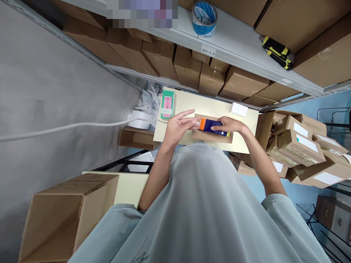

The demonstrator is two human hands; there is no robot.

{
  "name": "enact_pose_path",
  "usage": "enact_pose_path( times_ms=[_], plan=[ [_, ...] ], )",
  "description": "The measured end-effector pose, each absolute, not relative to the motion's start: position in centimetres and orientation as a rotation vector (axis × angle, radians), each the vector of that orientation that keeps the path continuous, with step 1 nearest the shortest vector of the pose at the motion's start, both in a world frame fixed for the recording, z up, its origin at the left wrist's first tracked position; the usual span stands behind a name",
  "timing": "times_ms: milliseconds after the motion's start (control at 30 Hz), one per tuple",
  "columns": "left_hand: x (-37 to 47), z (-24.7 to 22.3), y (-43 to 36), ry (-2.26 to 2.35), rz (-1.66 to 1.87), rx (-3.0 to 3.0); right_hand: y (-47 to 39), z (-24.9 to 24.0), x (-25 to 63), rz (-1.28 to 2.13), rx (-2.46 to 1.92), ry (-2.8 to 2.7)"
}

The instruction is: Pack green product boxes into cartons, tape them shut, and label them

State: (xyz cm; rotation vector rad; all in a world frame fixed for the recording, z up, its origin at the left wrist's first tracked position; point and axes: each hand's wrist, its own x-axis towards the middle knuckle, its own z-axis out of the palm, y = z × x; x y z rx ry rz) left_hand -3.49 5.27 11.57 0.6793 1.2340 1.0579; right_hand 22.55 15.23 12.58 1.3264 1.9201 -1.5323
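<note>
A dark blue package with an orange end [208, 125] lies lengthwise over a flat brown cardboard box [214, 137] on the pale table. My right hand [229, 125] grips its blue part from the right, thumb on the top face. On the other side, my left hand [178, 126] has its fingers stretched out and apart, the tips close to the orange end. Something small and whitish shows by those fingertips, too small to name. Behind my left hand stands a green box with a pink item pictured or showing on its front [167, 105].
A small white box [239, 109] sits at the table's back right. Above, a shelf holds blue tape [204, 19] and yellow-black utility knives [276, 53]. Cartons [298, 138] pile up at right; an open carton [68, 215] stands lower left. A white cable [109, 125] crosses from the left.
</note>
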Motion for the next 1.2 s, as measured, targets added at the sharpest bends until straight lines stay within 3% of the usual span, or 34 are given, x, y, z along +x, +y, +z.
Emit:
enact_pose_path(
  times_ms=[1200],
  plan=[
    [-3.69, 12.15, 6.07, 1.237, 1.072, 0.762, 15.29, 12.43, 22.70, -1.528, 1.311, 1.936]
  ],
)
